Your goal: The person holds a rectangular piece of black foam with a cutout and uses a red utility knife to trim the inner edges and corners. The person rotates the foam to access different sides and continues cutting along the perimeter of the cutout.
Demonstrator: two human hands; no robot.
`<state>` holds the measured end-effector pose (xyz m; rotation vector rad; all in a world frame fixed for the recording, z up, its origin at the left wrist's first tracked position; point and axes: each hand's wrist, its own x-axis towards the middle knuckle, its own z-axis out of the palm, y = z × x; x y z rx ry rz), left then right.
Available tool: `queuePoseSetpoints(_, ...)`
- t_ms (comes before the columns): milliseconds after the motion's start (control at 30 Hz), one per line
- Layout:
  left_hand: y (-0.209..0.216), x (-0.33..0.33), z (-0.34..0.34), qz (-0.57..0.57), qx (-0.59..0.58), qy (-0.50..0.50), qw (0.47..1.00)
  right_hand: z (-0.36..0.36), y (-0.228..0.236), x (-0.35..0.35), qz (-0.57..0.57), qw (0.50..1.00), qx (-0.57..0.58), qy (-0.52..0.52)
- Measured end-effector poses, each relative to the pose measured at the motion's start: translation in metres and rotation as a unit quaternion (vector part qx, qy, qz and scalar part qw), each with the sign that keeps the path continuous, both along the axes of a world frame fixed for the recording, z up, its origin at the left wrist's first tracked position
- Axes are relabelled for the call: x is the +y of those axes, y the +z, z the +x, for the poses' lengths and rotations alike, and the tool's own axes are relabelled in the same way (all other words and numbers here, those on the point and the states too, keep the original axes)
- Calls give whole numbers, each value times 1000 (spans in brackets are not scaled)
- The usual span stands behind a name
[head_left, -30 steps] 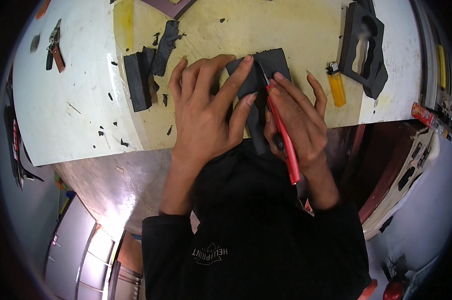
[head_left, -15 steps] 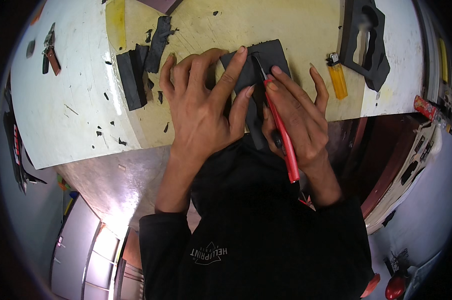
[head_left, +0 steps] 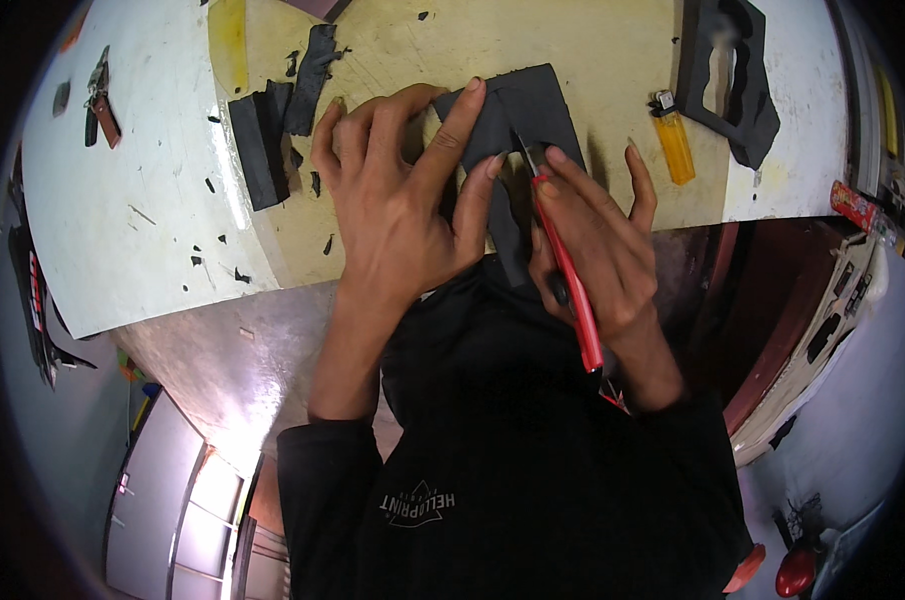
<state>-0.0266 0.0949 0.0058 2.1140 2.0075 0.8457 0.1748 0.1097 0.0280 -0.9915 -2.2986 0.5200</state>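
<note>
A dark grey foam piece [head_left: 551,105] lies on the table's front part, with a narrow strip running down toward my body and a gap open in its middle. My left hand [head_left: 403,195] holds it down, index finger and thumb on its left part, the other fingers bent over at the left. In my right hand [head_left: 598,235] is a red utility knife [head_left: 565,262], gripped with its handle slanting back toward me. Its blade meets the foam at the top of the gap; the very tip is hard to make out.
Foam offcuts [head_left: 260,145] and small black scraps lie left of my hands. A yellow lighter [head_left: 676,150] sits at the right, beside a larger dark foam shape with a cut-out [head_left: 753,130]. Keys [head_left: 101,105] rest far left. The table's front edge [head_left: 188,312] runs below my hands.
The knife blade has slid toward me through the foam, leaving a wider gap. The foam piece and my left hand sit slightly farther up in the picture.
</note>
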Motion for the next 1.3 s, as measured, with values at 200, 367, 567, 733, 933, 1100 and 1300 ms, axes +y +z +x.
queuePoseSetpoints(200,5,2,0,-4,-9,-17,1000,6,-5,-12,-10,1000,-2,-5)
queuePoseSetpoints(367,10,3,-2,-15,-31,-21,999,9,23,-11,-20,997,67,-15)
queuePoseSetpoints(567,3,2,-4,-16,-46,-15,999,-12,-4,15,14,995,101,-18)
queuePoseSetpoints(733,7,2,-3,-21,-46,-19,999,-16,-11,17,23,994,101,-29)
queuePoseSetpoints(933,9,2,-2,-27,-49,-18,998,-17,-10,17,21,995,96,-31)
queuePoseSetpoints(1100,6,2,-3,-21,-44,-20,999,-19,-8,18,26,997,57,-33)
queuePoseSetpoints(1300,0,1,-3,-9,-49,-16,999,-16,-9,17,44,999,12,-15)
